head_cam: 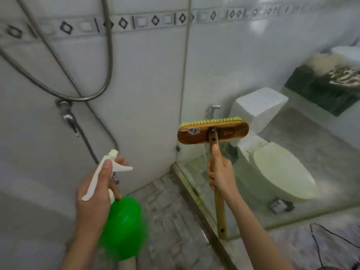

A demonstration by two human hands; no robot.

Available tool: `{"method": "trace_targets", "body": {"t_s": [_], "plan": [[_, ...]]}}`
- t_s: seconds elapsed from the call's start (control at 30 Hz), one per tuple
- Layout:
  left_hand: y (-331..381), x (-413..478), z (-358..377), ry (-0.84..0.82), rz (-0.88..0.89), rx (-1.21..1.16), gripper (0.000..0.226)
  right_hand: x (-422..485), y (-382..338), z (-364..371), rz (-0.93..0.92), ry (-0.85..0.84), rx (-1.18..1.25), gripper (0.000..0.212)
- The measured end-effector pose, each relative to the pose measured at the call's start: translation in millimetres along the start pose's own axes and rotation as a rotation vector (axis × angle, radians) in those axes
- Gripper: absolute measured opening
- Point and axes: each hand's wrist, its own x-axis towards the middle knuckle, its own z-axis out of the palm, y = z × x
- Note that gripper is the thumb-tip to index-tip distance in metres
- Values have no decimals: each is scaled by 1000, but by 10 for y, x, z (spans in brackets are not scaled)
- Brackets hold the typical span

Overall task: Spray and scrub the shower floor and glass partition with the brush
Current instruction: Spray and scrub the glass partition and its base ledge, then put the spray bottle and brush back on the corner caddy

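Head view: sticker [193, 130] on brush [213, 132] head, writing unreadable. Bristles face glass partition [243, 65] near its corner edge, contact unclear. Right hand [221, 176] grips the wooden handle, thumb up. Left hand [93, 193] holds green spray bottle [124, 227], thumb over sprayer head, above shower floor [171, 211]

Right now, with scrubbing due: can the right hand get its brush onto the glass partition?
Probably yes: the right hand grips the yellow-bristled wooden brush, raised beside the clear glass partition, nothing between.
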Motion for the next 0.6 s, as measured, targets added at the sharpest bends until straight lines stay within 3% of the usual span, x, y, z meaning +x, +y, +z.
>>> {"method": "trace_targets", "body": {"t_s": [0.3,0.6], "plan": [[96,-1432,-968,591,-105,121,36,-582,178,801,8,-504,-123,59],[238,-3362,-1460,1103,-152,160,29,-2000,387,1297,-88,-1082,-187,60]]}}
